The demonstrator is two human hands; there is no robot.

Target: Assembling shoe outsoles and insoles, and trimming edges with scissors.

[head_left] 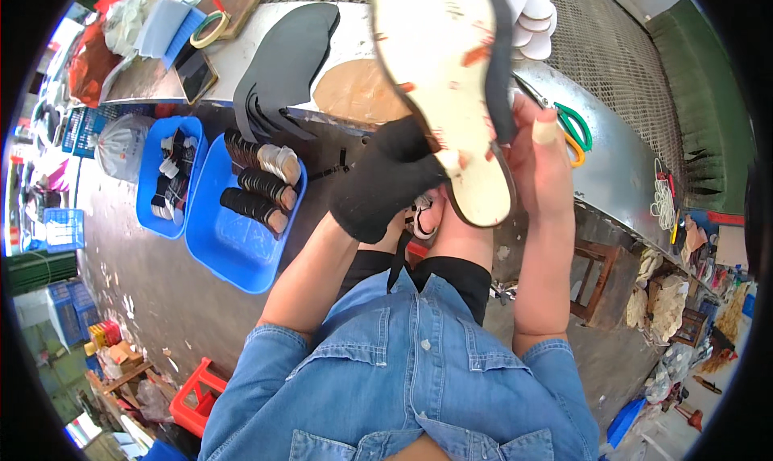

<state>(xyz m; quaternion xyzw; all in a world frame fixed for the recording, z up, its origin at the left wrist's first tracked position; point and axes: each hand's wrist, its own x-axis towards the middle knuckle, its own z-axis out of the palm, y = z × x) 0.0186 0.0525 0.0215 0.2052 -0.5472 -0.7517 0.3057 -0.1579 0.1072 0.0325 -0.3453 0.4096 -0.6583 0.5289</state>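
A cream shoe sole (pixel 439 50) with a dark rim and reddish-brown marks is held up over my lap, its underside or inner face toward me. A black layer (pixel 503 99) runs along its right edge. My left hand (pixel 390 183), in a black glove with bare fingertips, is closed on the sole's left edge near the narrow end. My right hand (pixel 541 155) is at the right edge, fingers partly hidden behind it and the thumb, with a pale covering on its tip, pointing up.
Dark grey sole sheets (pixel 294 54) and a tan sole-shaped piece (pixel 358 90) lie on the bench. Green-handled scissors (pixel 573 127) rest on metal at right. Two blue bins (pixel 245 272) at left hold bundled straps. White sole shapes (pixel 535 22) are stacked beyond; a red stool (pixel 197 396) stands lower left.
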